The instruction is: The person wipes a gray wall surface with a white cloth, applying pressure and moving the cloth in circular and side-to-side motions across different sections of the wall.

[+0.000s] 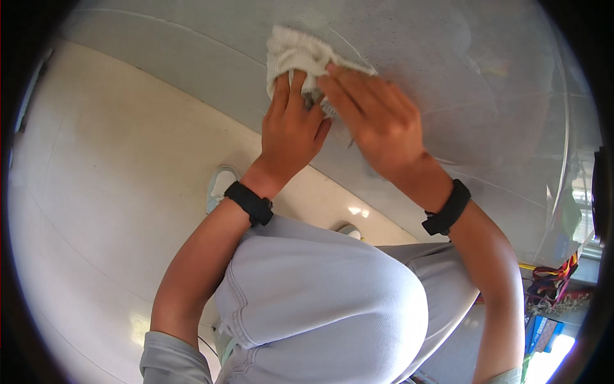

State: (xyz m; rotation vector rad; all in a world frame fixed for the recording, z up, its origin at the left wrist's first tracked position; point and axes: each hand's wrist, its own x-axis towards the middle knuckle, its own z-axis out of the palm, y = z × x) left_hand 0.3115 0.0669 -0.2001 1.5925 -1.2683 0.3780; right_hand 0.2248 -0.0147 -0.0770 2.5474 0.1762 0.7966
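Note:
A crumpled white ribbed cloth [300,50] lies bunched against a glossy grey panel or tiled surface [446,53]. Two fingers of my left hand [290,129] reach into the cloth's folds, and its thumb is bent near the cloth's lower edge. My right hand [383,120] presses on the cloth's right part, fingertips close to those of the left; it is slightly blurred. Part of the cloth beneath the fingers looks grey and is partly hidden. Each wrist wears a black strap [249,202].
Cream floor tiles [120,158] meet the grey surface along a slanting edge. My bent knee [336,288] in pale trousers is below the hands, with a light shoe [223,185] at the left. Colourful ribbons [551,283] and a blue box [544,333] are at the lower right.

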